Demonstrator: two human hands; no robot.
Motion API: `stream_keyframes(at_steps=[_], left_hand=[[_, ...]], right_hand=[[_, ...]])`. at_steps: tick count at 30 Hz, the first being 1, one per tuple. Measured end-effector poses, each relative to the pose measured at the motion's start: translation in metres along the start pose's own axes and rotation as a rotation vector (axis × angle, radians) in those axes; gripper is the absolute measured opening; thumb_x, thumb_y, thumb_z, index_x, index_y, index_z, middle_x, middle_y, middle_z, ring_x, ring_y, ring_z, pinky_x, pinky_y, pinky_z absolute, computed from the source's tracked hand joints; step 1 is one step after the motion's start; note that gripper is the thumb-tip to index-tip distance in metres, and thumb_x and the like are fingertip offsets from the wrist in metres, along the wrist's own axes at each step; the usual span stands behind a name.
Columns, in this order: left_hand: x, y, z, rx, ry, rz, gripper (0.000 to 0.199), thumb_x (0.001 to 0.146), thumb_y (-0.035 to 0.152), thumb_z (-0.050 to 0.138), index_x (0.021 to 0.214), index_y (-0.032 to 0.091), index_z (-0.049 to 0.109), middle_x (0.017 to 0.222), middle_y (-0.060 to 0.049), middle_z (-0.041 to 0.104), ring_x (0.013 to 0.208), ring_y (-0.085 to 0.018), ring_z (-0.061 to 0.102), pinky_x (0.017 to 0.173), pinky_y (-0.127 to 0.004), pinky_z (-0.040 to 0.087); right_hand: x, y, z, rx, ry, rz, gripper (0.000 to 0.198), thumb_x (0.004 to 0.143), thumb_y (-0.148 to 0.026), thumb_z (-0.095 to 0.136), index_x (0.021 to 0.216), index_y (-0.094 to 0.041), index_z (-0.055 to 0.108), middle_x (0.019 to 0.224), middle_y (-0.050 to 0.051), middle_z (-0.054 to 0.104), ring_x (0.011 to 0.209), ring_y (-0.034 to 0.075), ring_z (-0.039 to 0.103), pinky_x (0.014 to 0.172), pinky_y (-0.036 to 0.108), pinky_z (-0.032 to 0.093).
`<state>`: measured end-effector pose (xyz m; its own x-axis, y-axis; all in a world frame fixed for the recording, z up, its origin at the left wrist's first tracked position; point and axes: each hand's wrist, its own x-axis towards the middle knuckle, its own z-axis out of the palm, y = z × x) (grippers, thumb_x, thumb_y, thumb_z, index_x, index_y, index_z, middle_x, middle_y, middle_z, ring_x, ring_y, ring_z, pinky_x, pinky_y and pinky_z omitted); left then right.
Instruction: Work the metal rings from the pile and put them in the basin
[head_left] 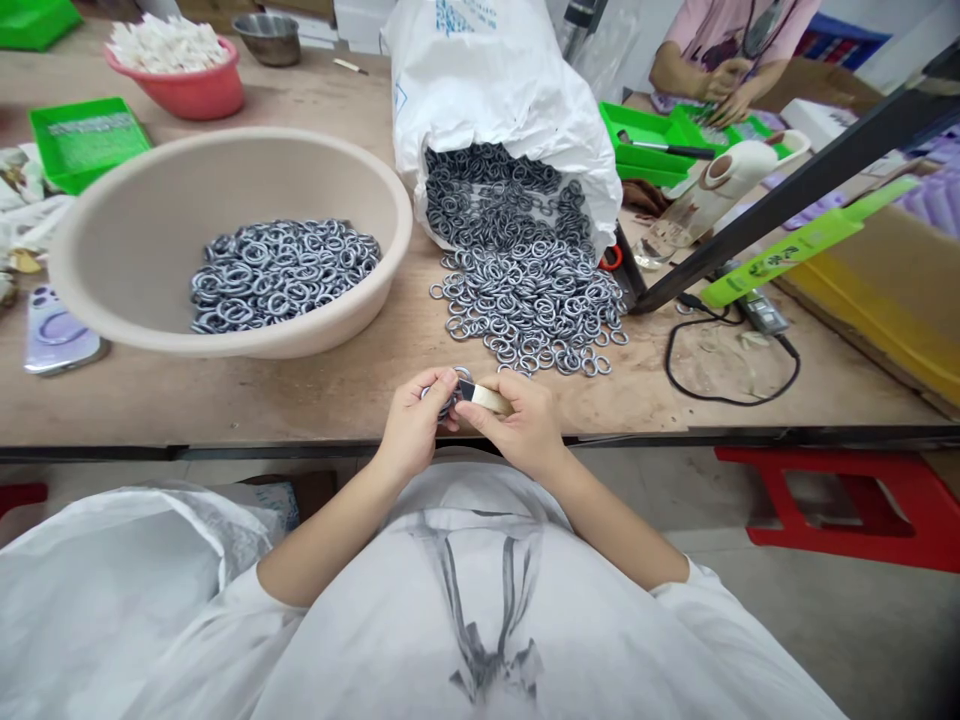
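Observation:
Near the front edge of the table, my left hand (417,418) is closed around a few grey rings (463,374). My right hand (525,418) grips a small tool with a pale handle (491,399) and a dark flat blade (466,390). The blade touches or lies right beside the rings; which of the two I cannot tell. Just beyond my hands a heap of loose grey rings (532,300) spills from a white sack (502,90). To the left stands a large beige basin (225,165) holding many more grey rings (285,275).
A phone (60,330) lies left of the basin. Behind are a red bowl (176,90), a metal bowl (268,40) and a green tray (88,145). A slanted black post (780,190), a cable (671,365) and a co-worker (731,60) are at right. Below is a red stool (847,510).

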<state>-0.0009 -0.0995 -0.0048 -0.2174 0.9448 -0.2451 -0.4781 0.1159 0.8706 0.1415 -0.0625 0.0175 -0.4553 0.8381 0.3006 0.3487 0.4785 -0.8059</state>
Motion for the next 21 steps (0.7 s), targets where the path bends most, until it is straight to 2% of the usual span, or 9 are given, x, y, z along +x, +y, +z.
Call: stream_keyframes(at_steps=[3, 7, 11, 16, 21], left_hand=[[0.0, 0.001, 0.001, 0.0, -0.003, 0.004, 0.033, 0.075, 0.043, 0.075, 0.09, 0.015, 0.073, 0.066, 0.001, 0.062, 0.05, -0.007, 0.051, 0.042, -0.017, 0.043], [0.001, 0.002, 0.001, -0.027, -0.005, 0.002, 0.039, 0.075, 0.037, 0.075, 0.11, 0.02, 0.07, 0.071, 0.003, 0.063, 0.048, -0.006, 0.052, 0.04, -0.017, 0.043], [0.002, -0.001, 0.0, -0.004, -0.021, 0.028, 0.033, 0.077, 0.039, 0.073, 0.103, 0.019, 0.069, 0.071, 0.003, 0.062, 0.05, -0.007, 0.054, 0.041, -0.017, 0.045], [0.004, -0.001, -0.003, 0.056, -0.038, 0.052, 0.037, 0.079, 0.04, 0.072, 0.109, 0.021, 0.064, 0.067, 0.004, 0.062, 0.046, -0.007, 0.054, 0.04, -0.017, 0.044], [0.005, -0.001, -0.009, 0.218, -0.021, 0.163, 0.03, 0.082, 0.042, 0.069, 0.101, 0.019, 0.065, 0.068, 0.002, 0.062, 0.047, -0.008, 0.055, 0.04, -0.017, 0.042]], right_hand=[[0.0, 0.0, 0.007, 0.186, 0.005, 0.115, 0.016, 0.079, -0.035, 0.071, 0.078, -0.019, 0.068, 0.07, 0.0, 0.065, 0.064, 0.013, 0.054, 0.062, 0.025, 0.042], [0.002, 0.004, 0.013, 0.401, -0.015, 0.229, 0.021, 0.078, -0.037, 0.069, 0.071, -0.018, 0.062, 0.06, -0.004, 0.059, 0.053, 0.009, 0.048, 0.053, 0.022, 0.039], [0.002, 0.006, 0.017, 0.433, 0.006, 0.304, 0.022, 0.075, -0.037, 0.071, 0.074, -0.018, 0.059, 0.062, -0.003, 0.06, 0.054, 0.009, 0.049, 0.053, 0.022, 0.04], [0.001, 0.005, 0.016, 0.464, -0.022, 0.292, 0.019, 0.076, -0.035, 0.067, 0.07, -0.018, 0.062, 0.06, -0.002, 0.059, 0.054, 0.01, 0.047, 0.054, 0.023, 0.04], [0.004, 0.016, 0.013, 0.505, 0.045, 0.315, 0.019, 0.074, -0.035, 0.07, 0.071, -0.017, 0.063, 0.062, -0.003, 0.055, 0.056, 0.008, 0.041, 0.054, 0.022, 0.035]])
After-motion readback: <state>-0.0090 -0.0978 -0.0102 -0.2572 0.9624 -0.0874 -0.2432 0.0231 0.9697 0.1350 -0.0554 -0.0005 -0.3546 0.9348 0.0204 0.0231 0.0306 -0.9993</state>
